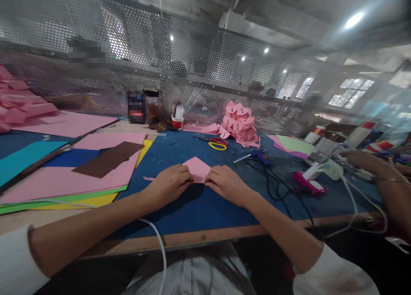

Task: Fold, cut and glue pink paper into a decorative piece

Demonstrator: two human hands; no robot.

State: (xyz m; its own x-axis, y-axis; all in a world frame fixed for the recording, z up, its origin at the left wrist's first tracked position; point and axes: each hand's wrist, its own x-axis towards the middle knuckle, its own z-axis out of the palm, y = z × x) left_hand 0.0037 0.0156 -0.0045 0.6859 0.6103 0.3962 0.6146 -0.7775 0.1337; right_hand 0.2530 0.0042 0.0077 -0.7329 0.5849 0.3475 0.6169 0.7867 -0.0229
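Observation:
A small piece of pink paper (196, 168) with a pointed top lies on the blue table mat (192, 213), between my two hands. My left hand (173, 181) is closed at its left lower edge, fingers curled onto it. On the other side, my right hand (226, 183) pinches the right lower corner. The fingertips partly cover the paper's bottom edge. A thin pink strip (148, 179) lies left of my left hand. Beyond the paper, scissors with red and yellow handles (218, 144) rest on the mat.
Pink dotted paper pieces (239, 121) are heaped at the back. A blue glue gun (260, 157) with a black cable lies to the right, near a magenta device (310, 186). Coloured sheets (105, 179) spread on the left. A co-worker's arm (385, 179) reaches in from the right.

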